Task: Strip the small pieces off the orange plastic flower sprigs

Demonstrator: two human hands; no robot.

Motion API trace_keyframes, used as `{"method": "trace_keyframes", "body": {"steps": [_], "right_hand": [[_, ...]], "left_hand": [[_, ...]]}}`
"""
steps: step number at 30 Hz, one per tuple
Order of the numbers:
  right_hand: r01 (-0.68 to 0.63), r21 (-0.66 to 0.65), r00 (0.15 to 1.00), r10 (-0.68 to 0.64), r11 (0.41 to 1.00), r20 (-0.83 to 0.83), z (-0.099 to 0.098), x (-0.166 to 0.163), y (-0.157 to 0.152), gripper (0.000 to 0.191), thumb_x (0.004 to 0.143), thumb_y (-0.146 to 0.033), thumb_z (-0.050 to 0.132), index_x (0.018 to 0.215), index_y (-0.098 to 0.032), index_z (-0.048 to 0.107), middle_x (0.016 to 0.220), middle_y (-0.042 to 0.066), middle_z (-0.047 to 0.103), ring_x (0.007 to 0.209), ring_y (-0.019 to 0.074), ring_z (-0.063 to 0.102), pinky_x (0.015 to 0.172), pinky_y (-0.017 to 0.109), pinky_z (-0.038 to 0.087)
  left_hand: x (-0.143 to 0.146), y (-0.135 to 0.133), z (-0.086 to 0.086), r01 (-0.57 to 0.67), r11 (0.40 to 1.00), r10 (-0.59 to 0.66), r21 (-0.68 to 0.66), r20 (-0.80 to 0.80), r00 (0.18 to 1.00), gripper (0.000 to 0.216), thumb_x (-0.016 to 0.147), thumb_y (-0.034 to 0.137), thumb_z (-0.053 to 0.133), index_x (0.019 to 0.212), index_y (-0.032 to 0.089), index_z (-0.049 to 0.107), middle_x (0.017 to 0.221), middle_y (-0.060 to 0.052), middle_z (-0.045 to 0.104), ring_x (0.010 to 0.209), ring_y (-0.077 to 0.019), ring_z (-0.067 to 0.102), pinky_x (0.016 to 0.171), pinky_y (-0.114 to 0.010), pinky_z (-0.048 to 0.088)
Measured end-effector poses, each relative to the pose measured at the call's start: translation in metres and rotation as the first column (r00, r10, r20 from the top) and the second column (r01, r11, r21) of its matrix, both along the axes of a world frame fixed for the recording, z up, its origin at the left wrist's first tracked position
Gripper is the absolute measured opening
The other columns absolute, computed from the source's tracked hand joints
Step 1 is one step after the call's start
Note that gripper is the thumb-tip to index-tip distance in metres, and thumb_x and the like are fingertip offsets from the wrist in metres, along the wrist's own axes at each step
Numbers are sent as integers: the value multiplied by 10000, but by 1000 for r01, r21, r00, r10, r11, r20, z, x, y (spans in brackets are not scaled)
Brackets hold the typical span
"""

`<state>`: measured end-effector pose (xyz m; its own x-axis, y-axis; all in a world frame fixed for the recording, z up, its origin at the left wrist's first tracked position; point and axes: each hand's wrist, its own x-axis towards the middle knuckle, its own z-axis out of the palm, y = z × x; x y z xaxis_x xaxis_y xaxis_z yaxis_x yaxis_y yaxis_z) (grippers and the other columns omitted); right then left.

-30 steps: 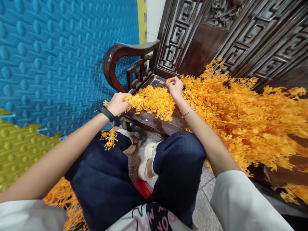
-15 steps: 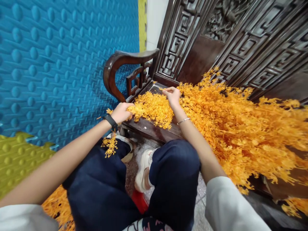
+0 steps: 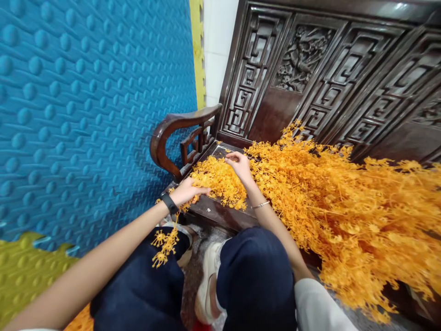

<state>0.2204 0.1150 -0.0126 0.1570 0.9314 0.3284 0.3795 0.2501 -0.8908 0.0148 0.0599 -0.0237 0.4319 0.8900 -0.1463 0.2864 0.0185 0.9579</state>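
My left hand [image 3: 189, 191], with a dark band at its wrist, is closed around an orange artificial flower sprig, its thumb pointing right. One end of the sprig [image 3: 166, 246] dangles below my wrist, over my left knee. Just right of it lies a small pile of orange flower pieces [image 3: 223, 181] on the dark wooden bench seat [image 3: 220, 214]. Above that pile is my right hand [image 3: 240, 166], thumb and forefinger drawn together at the tips. Whatever they pinch, if anything, is too small to make out.
A large heap of orange artificial flower stems [image 3: 337, 197] covers the bench to the right. The bench has a curved armrest [image 3: 160, 142] and a carved back [image 3: 275, 110]. Blue foam matting [image 3: 86, 115] stands at the left. My knees are against the bench front.
The view has tilted up, so everything sits lower. My left hand has turned, its thumb now extended to the right. My right fingertips no longer show the small orange piece.
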Motion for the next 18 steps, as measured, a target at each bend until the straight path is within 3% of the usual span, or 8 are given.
{"method": "trace_keyframes", "body": {"steps": [3,6,8,10,12,16,18], "right_hand": [[-300,-26,953,298,954,-43,34,-14,-24,231,785,-389,556,782,-168,625,844,60,684,795,154,632,745,295,485],[-644,-74,755,648,761,97,64,-29,-51,302,742,-417,631,941,-191,646,946,48,682,830,150,629,757,285,480],[-730,-131,623,732,671,275,75,-39,-63,364,662,-351,724,988,-202,659,946,30,682,830,155,620,761,284,466],[-715,-153,587,705,682,398,78,-46,-69,240,677,-300,717,887,-184,696,829,19,689,751,152,610,717,283,446],[-649,-124,650,632,751,423,76,-49,-68,120,725,-279,671,741,-165,705,707,15,673,665,139,585,666,280,420],[-574,-90,793,580,814,185,66,-45,-58,155,747,-303,629,733,-170,706,709,12,664,626,115,558,636,267,416],[-541,-99,836,547,835,44,60,-41,-54,168,738,-319,621,727,-174,706,655,-5,636,566,95,522,599,256,407]], "left_hand": [[-3,-3,2,-7,1000,7,-19,34,999,213,622,317,692,593,112,643,550,-26,612,392,-68,405,375,-200,310],[-7,-9,5,-3,999,4,-46,36,999,158,641,267,663,612,112,640,533,-16,609,355,-62,363,341,-205,267],[-10,-12,6,21,998,-20,-56,28,999,143,639,255,664,641,114,647,564,-19,627,345,-62,358,336,-212,260],[-13,-16,8,56,997,-55,-58,15,998,167,635,277,688,644,113,656,529,-8,602,349,-63,358,348,-215,253],[-14,-19,11,86,996,-85,-39,15,996,227,624,325,724,692,114,676,497,12,565,380,-68,373,379,-213,266],[-13,-25,20,31,997,-40,76,116,992,451,714,527,618,934,137,673,605,12,592,488,-86,428,468,-211,331],[-12,-27,22,39,994,-49,100,109,993,502,758,587,531,898,131,685,623,-3,599,509,-91,437,488,-215,343]]}}
